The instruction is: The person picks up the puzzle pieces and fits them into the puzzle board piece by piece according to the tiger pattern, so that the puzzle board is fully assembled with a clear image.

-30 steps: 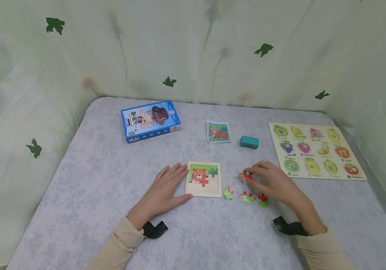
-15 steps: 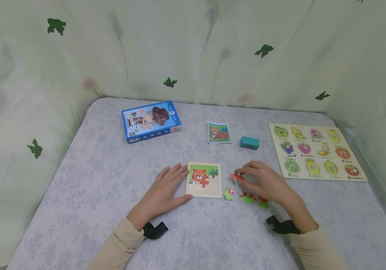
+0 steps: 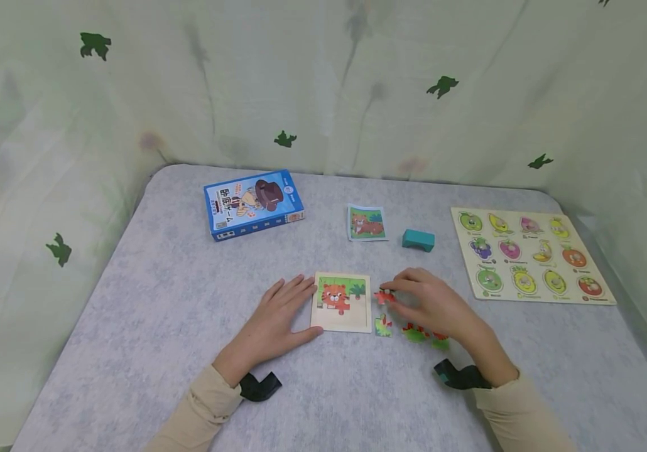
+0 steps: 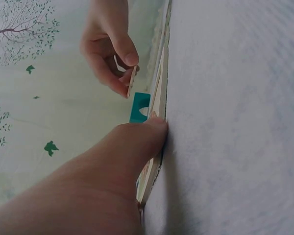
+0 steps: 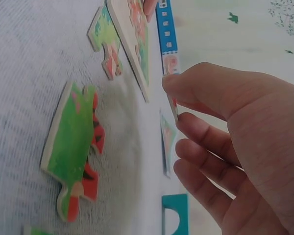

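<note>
A square wooden puzzle tray point(image 3: 342, 321) lies mid-table, partly filled with pieces that show a tiger's face. My left hand point(image 3: 272, 321) rests at its left side with fingers spread, fingertips and thumb touching the frame. Just right of the tray, my right hand point(image 3: 433, 303) pinches a red puzzle piece point(image 3: 382, 296) between thumb and index finger. In the left wrist view that piece point(image 4: 132, 81) is held above the table, seen edge-on. Below it lies a green-and-red loose piece point(image 3: 382, 325). More loose pieces point(image 5: 71, 139) lie under the right hand, partly hidden in the head view.
Behind the tray lie a tiger picture card point(image 3: 366, 223) and a teal arch block point(image 3: 418, 240). A blue game box point(image 3: 254, 204) sits at the back left. On the right is a wooden fruit puzzle board point(image 3: 532, 256). A pale curtain point(image 3: 323, 75) surrounds the table.
My right hand has moved left with the red puzzle piece, from above the loose pieces to beside the tray's right edge. The left hand has stayed in place.
</note>
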Action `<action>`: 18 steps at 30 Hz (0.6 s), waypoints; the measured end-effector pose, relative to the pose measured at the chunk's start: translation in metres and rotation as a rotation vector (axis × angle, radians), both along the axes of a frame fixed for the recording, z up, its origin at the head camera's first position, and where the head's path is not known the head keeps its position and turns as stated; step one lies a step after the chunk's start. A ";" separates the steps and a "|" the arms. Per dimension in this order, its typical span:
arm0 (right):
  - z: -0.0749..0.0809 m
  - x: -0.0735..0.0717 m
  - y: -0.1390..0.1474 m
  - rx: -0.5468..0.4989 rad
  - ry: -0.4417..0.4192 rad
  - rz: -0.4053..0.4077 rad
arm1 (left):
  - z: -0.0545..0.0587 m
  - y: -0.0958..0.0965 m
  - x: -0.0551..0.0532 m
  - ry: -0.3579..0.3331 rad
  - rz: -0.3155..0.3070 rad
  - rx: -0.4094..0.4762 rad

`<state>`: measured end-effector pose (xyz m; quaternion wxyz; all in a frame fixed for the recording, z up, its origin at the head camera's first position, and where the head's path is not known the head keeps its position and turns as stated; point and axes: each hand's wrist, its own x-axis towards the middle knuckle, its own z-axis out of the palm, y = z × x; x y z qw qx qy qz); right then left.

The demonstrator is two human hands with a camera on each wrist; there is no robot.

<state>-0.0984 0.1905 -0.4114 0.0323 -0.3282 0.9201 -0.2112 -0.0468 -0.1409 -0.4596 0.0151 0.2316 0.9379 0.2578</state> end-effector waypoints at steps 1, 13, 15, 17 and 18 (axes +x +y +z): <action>0.000 0.000 -0.002 -0.002 -0.001 0.003 | 0.000 0.000 0.000 0.002 0.000 -0.001; -0.002 -0.004 -0.017 -0.019 0.014 0.048 | 0.000 0.000 0.000 0.006 0.002 -0.002; -0.003 -0.004 -0.019 -0.016 0.011 0.049 | 0.000 0.000 0.000 0.001 0.003 -0.004; -0.004 -0.004 -0.021 -0.010 0.001 0.048 | 0.000 0.000 0.001 -0.002 0.004 -0.009; -0.004 -0.004 -0.023 -0.006 -0.003 0.047 | 0.001 0.000 0.001 -0.003 0.004 -0.011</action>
